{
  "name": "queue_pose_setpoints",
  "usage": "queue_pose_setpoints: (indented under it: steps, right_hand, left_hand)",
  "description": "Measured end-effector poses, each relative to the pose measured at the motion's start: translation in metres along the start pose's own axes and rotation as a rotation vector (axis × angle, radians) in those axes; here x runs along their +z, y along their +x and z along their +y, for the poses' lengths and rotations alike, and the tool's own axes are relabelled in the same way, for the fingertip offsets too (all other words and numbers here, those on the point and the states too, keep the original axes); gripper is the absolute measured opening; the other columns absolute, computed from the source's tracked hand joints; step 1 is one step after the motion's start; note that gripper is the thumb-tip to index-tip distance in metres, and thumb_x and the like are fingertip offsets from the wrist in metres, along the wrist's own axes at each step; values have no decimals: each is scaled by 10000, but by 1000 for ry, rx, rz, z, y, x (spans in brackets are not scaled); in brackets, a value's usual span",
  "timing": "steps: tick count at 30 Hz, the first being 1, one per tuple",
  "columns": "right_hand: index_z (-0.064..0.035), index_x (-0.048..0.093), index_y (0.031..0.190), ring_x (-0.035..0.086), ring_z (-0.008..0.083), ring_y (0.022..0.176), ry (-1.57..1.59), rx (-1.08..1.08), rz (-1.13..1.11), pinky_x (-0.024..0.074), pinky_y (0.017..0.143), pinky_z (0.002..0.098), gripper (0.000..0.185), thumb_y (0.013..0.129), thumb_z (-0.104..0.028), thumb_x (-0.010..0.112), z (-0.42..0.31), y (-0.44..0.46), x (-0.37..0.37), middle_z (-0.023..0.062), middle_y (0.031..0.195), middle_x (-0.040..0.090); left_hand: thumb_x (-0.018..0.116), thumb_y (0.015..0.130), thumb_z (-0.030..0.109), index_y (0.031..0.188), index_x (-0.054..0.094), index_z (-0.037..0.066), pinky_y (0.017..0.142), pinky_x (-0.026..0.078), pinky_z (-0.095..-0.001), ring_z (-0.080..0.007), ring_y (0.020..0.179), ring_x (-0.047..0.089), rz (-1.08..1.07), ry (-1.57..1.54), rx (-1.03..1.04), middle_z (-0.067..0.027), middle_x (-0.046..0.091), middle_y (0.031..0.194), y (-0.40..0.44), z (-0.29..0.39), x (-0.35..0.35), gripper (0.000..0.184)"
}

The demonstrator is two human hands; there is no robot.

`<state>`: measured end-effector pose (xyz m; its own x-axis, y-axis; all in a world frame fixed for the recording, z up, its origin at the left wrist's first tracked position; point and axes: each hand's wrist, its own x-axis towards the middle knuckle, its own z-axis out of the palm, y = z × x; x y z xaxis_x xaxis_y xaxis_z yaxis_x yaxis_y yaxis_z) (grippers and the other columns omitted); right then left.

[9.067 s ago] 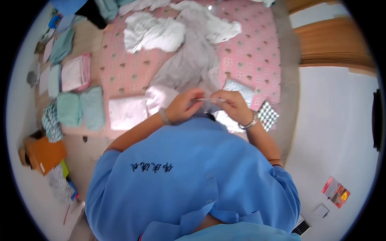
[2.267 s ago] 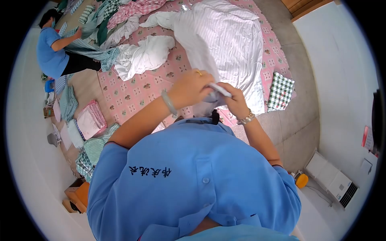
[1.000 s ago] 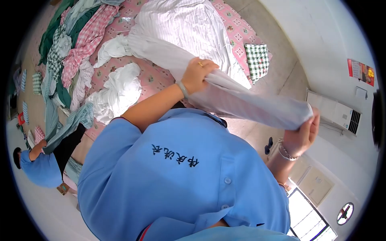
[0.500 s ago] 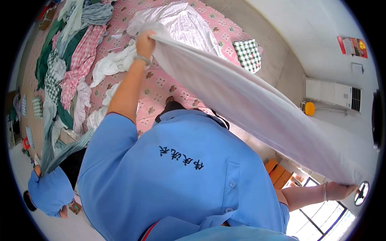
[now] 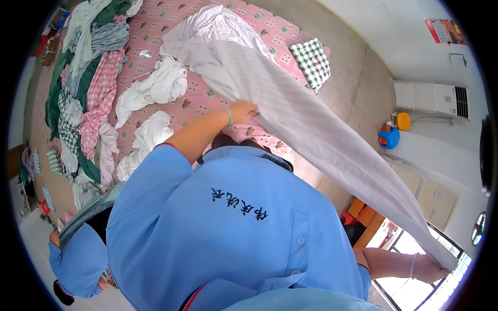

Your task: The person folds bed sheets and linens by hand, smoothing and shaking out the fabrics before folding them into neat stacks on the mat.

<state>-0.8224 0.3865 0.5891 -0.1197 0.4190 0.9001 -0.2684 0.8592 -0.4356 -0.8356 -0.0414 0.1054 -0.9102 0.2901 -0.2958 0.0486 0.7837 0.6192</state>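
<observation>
A long pale grey-white cloth [image 5: 321, 135] stretches diagonally from the pink sheet to the lower right. My left hand [image 5: 243, 111] is closed on its near edge, just in front of my body. Far out at the lower right, my right hand [image 5: 434, 269] grips the cloth's narrow end. The far part of the cloth lies over a white striped sheet [image 5: 223, 23] spread on the pink patterned sheet [image 5: 161, 26]. Between my hands the cloth hangs in long folds.
A green checked folded cloth [image 5: 311, 62] lies beyond the long cloth. White crumpled cloths [image 5: 155, 85] and a heap with a pink checked cloth [image 5: 101, 93] are at the left. A co-worker [image 5: 80, 259] in blue handles green cloth at lower left. An air conditioner [image 5: 430, 98] stands at right.
My left hand has come down from the upper left towards my body, still on the cloth. My right hand has moved out and down to the lower right, drawing the cloth long.
</observation>
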Motion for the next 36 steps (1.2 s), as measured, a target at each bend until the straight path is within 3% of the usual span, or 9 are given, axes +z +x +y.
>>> queue_pose_setpoints:
  steps: [5,8,12,13,19,26,29,32,36]
  right_hand:
    - [-11,590,777,577,169,609,-1224,-681,-135,494,514,276,185,798,-175,508,14,7,0,87,720,578]
    - [-44,561,857,577,185,697,-128,16,-571,500,538,296,250,680,-210,622,31,-46,38,79,799,577]
    - [-48,495,984,536,185,715,-17,-140,-1692,438,628,307,535,580,-302,737,-1,-210,83,104,869,553]
    - [-53,526,970,547,192,679,188,203,-2012,434,618,308,489,570,-233,742,-73,-235,98,121,794,570]
    - [-47,613,806,570,251,564,645,109,-2033,450,545,287,145,664,-62,588,-85,-309,105,118,660,586]
    - [-51,611,771,564,200,581,1204,-302,-2218,431,496,274,124,647,-47,604,-148,-280,103,75,670,573]
    - [-64,597,759,536,179,547,1522,-404,-1859,407,472,276,93,668,-45,604,-149,-244,110,61,648,548]
    - [-53,576,754,563,175,649,13,-74,-1741,430,502,287,86,692,-111,584,-120,-187,48,76,728,567]
    - [-50,499,950,513,230,908,906,479,-617,419,799,381,342,833,-366,443,-60,-138,98,98,970,526]
  left_hand:
    - [474,732,140,934,527,28,729,419,-352,-335,847,522,290,-306,84,-189,546,880,-37,-20,5,237]
    - [484,719,156,957,557,58,728,427,-377,-327,840,531,626,-386,45,-167,559,930,-35,9,-36,267]
    - [519,691,153,916,570,75,688,446,-331,-257,799,558,410,-331,594,-100,577,878,-23,123,-93,244]
    - [519,691,153,916,570,75,688,446,-331,-257,799,558,420,-329,590,-100,577,878,-30,143,-105,244]
    - [558,677,144,830,531,114,612,438,-304,-207,785,546,671,-151,736,-42,560,864,-51,112,-113,158]
    - [559,624,136,687,527,100,651,411,-341,-247,736,549,1093,-188,138,-53,574,758,-47,5,-58,79]
    - [558,613,140,691,536,104,662,399,-362,-261,716,536,1280,-208,-230,-63,562,725,-48,-57,-33,88]
    - [552,644,156,727,542,89,652,403,-362,-281,726,523,1439,-221,-453,-86,545,712,-71,-119,-32,107]
    - [524,699,152,798,522,42,662,414,-321,-259,714,516,1706,-522,-586,-119,524,783,-103,-183,-38,149]
